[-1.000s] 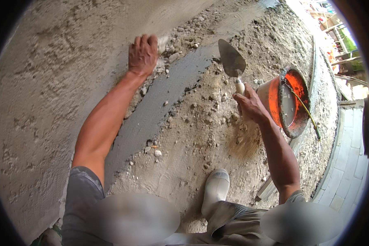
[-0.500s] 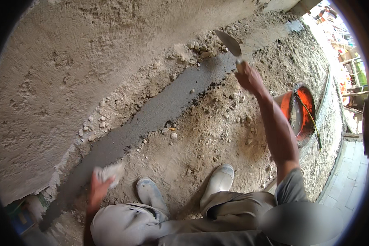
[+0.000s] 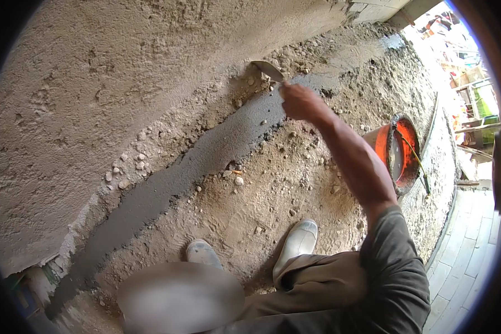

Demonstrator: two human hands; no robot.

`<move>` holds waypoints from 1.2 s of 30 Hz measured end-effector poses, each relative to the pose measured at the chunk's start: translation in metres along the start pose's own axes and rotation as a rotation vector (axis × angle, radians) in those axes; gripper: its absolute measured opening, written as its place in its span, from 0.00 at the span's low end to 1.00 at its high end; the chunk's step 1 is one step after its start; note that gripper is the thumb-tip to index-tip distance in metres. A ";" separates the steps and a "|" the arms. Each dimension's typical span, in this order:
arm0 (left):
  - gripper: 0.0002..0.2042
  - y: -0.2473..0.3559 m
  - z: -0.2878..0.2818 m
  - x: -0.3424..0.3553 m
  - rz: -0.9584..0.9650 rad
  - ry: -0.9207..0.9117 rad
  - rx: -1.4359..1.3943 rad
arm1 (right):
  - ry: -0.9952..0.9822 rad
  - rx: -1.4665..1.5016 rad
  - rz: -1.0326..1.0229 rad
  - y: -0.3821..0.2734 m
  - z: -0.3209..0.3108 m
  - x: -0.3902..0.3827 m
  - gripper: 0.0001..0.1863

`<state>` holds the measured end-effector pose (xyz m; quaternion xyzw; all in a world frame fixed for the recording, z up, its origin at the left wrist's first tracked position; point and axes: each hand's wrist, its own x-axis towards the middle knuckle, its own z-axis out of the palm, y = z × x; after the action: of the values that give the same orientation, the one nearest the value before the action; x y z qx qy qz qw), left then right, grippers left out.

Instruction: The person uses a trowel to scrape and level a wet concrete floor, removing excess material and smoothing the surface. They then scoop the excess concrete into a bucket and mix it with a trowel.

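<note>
My right hand is closed round the handle of a trowel. The metal blade points left, over the stony soil between the wall and a strip of wet grey mortar. Whether the blade touches the soil I cannot tell. The mortar runs slantwise from the lower left to the upper right, smooth on top, with ragged edges. My left hand does not show.
The rough plastered wall rises along the left. Loose stones lie beside the mortar. An orange bucket lies tipped on the dirt at the right, with a cord across its mouth. Grey paving lies beyond a curb. My boots stand on the dirt.
My right hand has moved left with the trowel, bringing the blade from above the mortar's far stretch to the stones by the wall. My left hand, blurred with something pale, has left the view.
</note>
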<state>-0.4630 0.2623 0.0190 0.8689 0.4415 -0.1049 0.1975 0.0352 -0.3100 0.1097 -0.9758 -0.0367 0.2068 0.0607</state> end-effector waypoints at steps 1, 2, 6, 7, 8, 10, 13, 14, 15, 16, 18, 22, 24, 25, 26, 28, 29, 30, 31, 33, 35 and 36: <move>0.27 -0.002 -0.007 0.004 0.030 0.035 0.038 | -0.060 0.034 -0.003 0.009 -0.014 -0.008 0.16; 0.27 -0.003 -0.009 0.010 0.090 0.070 0.071 | -0.015 0.044 0.013 0.022 -0.026 -0.014 0.14; 0.27 0.004 0.012 0.045 0.487 0.225 0.126 | 0.109 -0.124 0.253 0.084 -0.032 0.034 0.13; 0.28 0.028 0.005 0.045 0.533 0.207 0.096 | 0.067 -0.139 0.285 0.092 -0.026 0.045 0.13; 0.28 0.062 -0.002 0.041 0.562 0.166 0.064 | 0.119 -0.185 0.276 0.080 -0.013 0.043 0.14; 0.27 0.161 -0.021 0.020 0.496 -0.014 -0.061 | 0.007 -0.163 0.183 0.048 0.011 0.030 0.14; 0.28 0.218 -0.030 0.026 0.597 -0.076 -0.076 | -0.025 -0.245 0.078 0.009 0.007 0.009 0.14; 0.27 0.229 -0.028 0.028 0.640 -0.074 -0.084 | -0.016 -0.238 0.023 0.028 -0.003 0.010 0.13; 0.27 0.239 -0.024 0.030 0.682 -0.071 -0.090 | -0.012 -0.223 -0.029 0.047 -0.011 0.009 0.13; 0.27 0.236 -0.030 0.034 0.653 -0.066 -0.079 | 0.000 0.147 0.069 0.024 -0.028 -0.010 0.12; 0.27 0.250 -0.022 0.047 0.654 -0.111 -0.101 | 0.036 -0.091 0.038 0.038 -0.033 -0.003 0.11; 0.26 0.286 -0.002 0.068 0.642 -0.145 -0.075 | -0.007 -0.142 -0.006 0.024 -0.004 0.013 0.10; 0.26 0.297 0.010 0.089 0.689 -0.094 -0.066 | 0.027 -0.106 -0.045 -0.015 -0.010 0.003 0.10; 0.28 0.305 0.013 0.101 0.670 -0.099 -0.081 | -0.024 -0.077 -0.070 -0.033 -0.016 0.001 0.10; 0.29 0.314 0.018 0.110 0.646 -0.103 -0.099 | -0.076 -0.052 -0.100 -0.049 -0.021 0.000 0.10; 0.32 0.341 0.032 0.116 0.515 -0.117 -0.110 | -0.124 -0.077 -0.123 -0.066 -0.020 -0.008 0.11; 0.33 0.351 0.035 0.120 0.452 -0.122 -0.110 | -0.118 -0.117 -0.126 -0.074 -0.012 -0.017 0.12; 0.35 0.359 0.039 0.131 0.380 -0.139 -0.079 | -0.103 -0.158 -0.133 -0.083 -0.005 -0.023 0.13; 0.36 0.367 0.050 0.136 0.303 -0.162 -0.056 | -0.130 -0.107 -0.163 -0.089 0.006 -0.029 0.14; 0.40 0.368 0.066 0.137 0.216 -0.193 -0.051 | -0.144 -0.070 -0.237 -0.088 0.023 -0.049 0.15; 0.42 0.363 0.063 0.139 0.194 -0.171 -0.078 | -0.098 -0.077 -0.350 -0.092 0.025 -0.067 0.16; 0.44 0.360 0.063 0.138 0.174 -0.159 -0.099 | -0.086 -0.094 -0.312 -0.087 0.020 -0.070 0.16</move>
<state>-0.0911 0.1433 0.0033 0.8820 0.3520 -0.1341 0.2831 -0.0408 -0.2283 0.1312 -0.9502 -0.2000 0.2346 0.0447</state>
